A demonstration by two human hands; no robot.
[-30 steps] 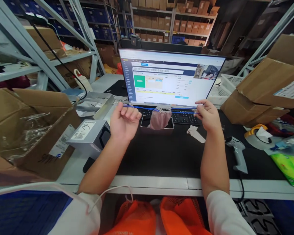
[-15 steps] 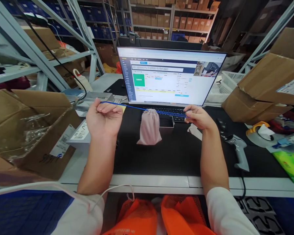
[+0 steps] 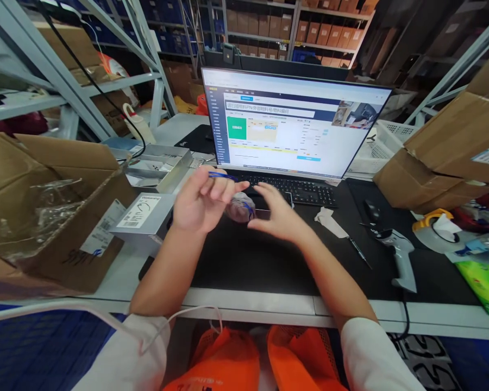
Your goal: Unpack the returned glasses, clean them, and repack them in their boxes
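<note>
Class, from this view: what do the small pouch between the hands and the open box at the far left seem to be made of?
Pouch: probably soft matte pinkish fabric, blurred here, with a blue cord around it. Box: plain brown cardboard, matte, with folded flaps and a printed label.

Grey workbench [image 3: 252,304] with black mat [image 3: 269,260], keyboard [image 3: 297,190], scanner [image 3: 399,252], open carton [image 3: 44,217], grey box [image 3: 144,217].

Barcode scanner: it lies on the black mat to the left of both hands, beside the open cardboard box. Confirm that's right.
Not right. In the head view the barcode scanner lies on the black mat to the right of both hands, the left hand and right hand; the open cardboard box is on the opposite, left side.
</note>
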